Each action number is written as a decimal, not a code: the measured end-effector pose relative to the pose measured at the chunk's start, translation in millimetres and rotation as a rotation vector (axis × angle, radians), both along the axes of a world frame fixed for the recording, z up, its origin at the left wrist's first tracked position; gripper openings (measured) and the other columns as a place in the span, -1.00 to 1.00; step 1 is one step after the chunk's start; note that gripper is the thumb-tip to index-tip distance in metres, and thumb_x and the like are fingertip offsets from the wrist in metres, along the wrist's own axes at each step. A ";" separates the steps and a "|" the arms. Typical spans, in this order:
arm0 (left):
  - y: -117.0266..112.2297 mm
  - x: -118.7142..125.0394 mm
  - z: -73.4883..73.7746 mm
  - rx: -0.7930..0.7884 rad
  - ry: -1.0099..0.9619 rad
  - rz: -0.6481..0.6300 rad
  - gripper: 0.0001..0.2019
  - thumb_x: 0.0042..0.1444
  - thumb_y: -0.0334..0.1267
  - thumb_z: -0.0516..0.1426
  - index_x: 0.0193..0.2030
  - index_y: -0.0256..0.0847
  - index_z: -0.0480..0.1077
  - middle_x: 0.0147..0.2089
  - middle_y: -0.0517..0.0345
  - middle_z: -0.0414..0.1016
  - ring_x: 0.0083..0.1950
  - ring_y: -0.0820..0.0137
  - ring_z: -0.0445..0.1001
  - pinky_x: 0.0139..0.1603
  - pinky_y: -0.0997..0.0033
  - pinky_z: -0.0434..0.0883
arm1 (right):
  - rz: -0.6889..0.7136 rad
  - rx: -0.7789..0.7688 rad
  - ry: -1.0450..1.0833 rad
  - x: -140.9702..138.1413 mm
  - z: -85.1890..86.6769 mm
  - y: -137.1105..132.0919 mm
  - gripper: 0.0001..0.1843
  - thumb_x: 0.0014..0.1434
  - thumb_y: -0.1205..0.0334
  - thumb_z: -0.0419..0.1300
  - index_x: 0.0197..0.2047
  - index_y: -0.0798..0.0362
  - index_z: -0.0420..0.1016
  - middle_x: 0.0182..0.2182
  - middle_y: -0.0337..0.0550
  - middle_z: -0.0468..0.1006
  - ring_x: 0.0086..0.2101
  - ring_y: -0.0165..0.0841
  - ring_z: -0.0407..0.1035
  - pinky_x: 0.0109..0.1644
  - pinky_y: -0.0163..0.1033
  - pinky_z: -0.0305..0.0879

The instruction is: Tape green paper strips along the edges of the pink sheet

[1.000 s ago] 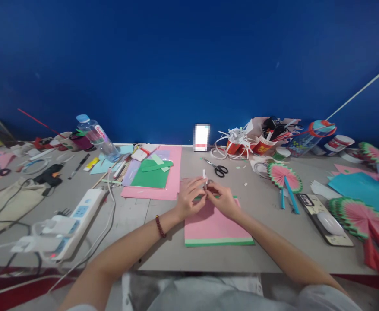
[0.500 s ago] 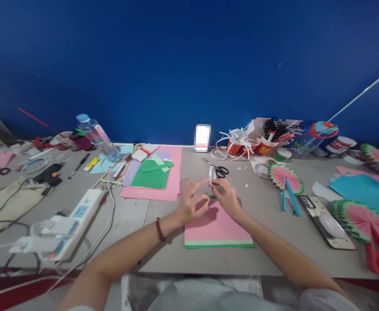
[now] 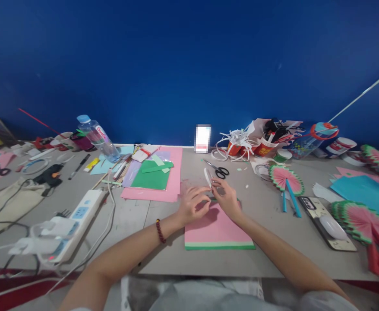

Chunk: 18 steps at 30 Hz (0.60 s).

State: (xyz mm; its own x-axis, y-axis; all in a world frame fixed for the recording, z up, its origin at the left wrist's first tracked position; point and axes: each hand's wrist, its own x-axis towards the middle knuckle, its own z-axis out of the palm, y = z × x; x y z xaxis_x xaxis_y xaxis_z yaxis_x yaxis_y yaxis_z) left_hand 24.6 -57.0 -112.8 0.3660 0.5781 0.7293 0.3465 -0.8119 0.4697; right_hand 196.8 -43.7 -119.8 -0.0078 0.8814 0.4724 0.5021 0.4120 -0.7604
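Note:
A thin roll of white tape (image 3: 208, 178) stands on edge above the back of a paper stack. The fingertips of my right hand (image 3: 226, 196) are closed on its near side. My left hand (image 3: 192, 204) is beside it, its fingers curved and thumb bent in a pinch close to the roll; whatever lies between those fingertips is too small to make out. Below both hands lies the stack of pink paper (image 3: 218, 229) with pale and dark green edges at the front. Just behind my right hand rest black-handled scissors (image 3: 221, 172), partly spread.
Green sheets (image 3: 152, 175) lie on pink paper to the left, near a leaning plastic bottle (image 3: 99, 138) and a power strip (image 3: 79, 220). A lit phone (image 3: 203, 138) stands at the wall. Rightward are a paper fan (image 3: 285, 178), cups of supplies (image 3: 267, 147), and a phone under a mouse (image 3: 332, 226).
The white tape roll has tilted and shifted slightly left and down. My left fingers have lowered and come closer to my right fingertips. The paper stack stays in place.

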 end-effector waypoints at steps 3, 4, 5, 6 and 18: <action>-2.0 -0.5 1.4 0.004 0.004 -0.008 -0.93 0.11 -0.37 0.10 -0.30 -0.17 0.41 0.02 -0.02 0.50 0.03 0.30 0.47 0.02 0.20 0.39 | 0.008 -0.041 0.031 0.6 1.3 -0.8 -0.74 0.17 0.20 0.09 -0.07 0.04 0.43 -0.32 -0.13 0.60 -0.32 -0.31 0.51 -0.23 -0.24 0.42; -2.4 -0.7 2.0 0.005 -0.008 0.000 -0.93 0.11 -0.37 0.11 -0.30 -0.17 0.42 0.03 -0.02 0.50 0.02 0.30 0.47 0.01 0.21 0.40 | 0.019 -0.043 0.022 0.9 2.0 -0.7 -0.77 0.17 0.20 0.09 -0.13 0.03 0.45 -0.36 -0.15 0.59 -0.34 -0.32 0.50 -0.22 -0.24 0.42; -2.8 -0.8 2.6 0.000 -0.025 0.014 -0.93 0.11 -0.37 0.11 -0.30 -0.17 0.42 0.04 -0.02 0.50 0.02 0.31 0.48 0.01 0.22 0.40 | 0.029 -0.045 0.015 1.2 2.7 -0.4 -0.80 0.17 0.19 0.09 -0.19 0.03 0.47 -0.38 -0.16 0.59 -0.36 -0.32 0.50 -0.22 -0.24 0.41; -3.2 -0.8 3.3 -0.015 -0.041 0.029 -0.93 0.12 -0.37 0.11 -0.30 -0.17 0.42 0.04 -0.01 0.49 0.02 0.31 0.48 0.02 0.22 0.40 | 0.033 -0.049 0.016 1.4 3.2 0.2 -0.82 0.17 0.18 0.09 -0.24 0.03 0.48 -0.41 -0.16 0.58 -0.39 -0.33 0.49 -0.22 -0.24 0.41; 30.1 -1.4 48.9 -0.855 -0.680 0.122 -0.80 -0.06 -0.12 0.28 -0.36 -0.21 0.52 -0.41 0.18 0.43 -0.41 0.49 0.35 -0.36 0.45 0.33 | 0.001 -0.397 0.591 7.7 42.2 21.4 -0.63 -0.07 -0.03 0.32 -0.34 0.04 0.36 -0.53 -0.30 0.41 -0.66 -0.50 0.25 -0.64 -0.35 0.28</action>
